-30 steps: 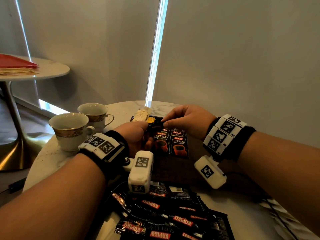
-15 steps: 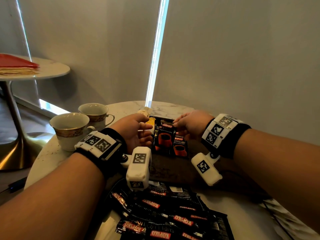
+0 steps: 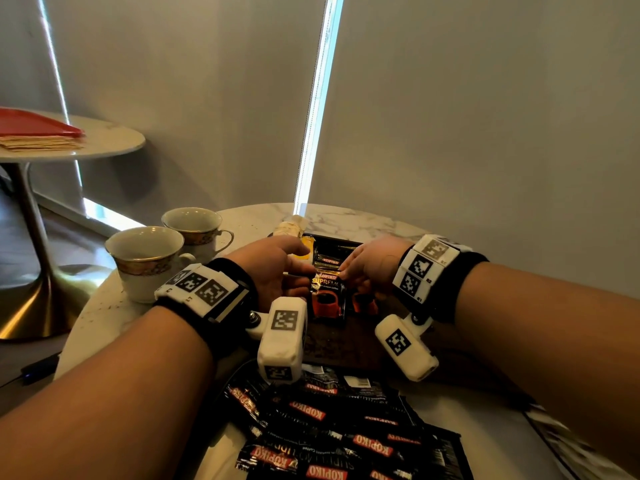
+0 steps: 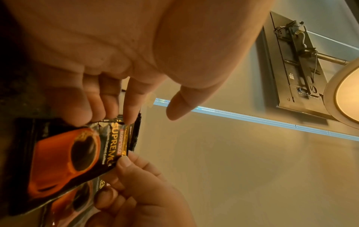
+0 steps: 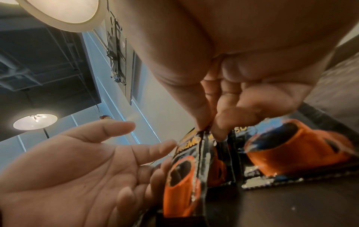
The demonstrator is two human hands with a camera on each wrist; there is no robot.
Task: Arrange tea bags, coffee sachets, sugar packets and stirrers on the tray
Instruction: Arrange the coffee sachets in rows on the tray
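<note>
A black coffee sachet (image 3: 325, 297) with an orange cup printed on it stands tilted over the dark tray (image 3: 346, 344). My right hand (image 3: 348, 271) pinches its top edge between thumb and forefinger, plain in the right wrist view (image 5: 207, 132). My left hand (image 3: 299, 271) is open, its straight fingers (image 4: 130, 110) touching the sachet's (image 4: 73, 155) left edge, thumb held apart. A second such sachet (image 5: 295, 147) lies flat on the tray to the right. More sachets (image 3: 332, 259) and a yellow packet (image 3: 306, 244) sit at the tray's far end.
A heap of several loose black sachets (image 3: 332, 427) lies on the marble table in front of the tray. Two gold-rimmed cups (image 3: 149, 258) (image 3: 194, 226) stand at the left. Cream packets (image 3: 291, 226) lie beyond the tray. A side table (image 3: 69, 140) stands far left.
Both hands have drawn back toward me over the tray, bringing the sachet down beside the flat one. My left fingers have straightened against it.
</note>
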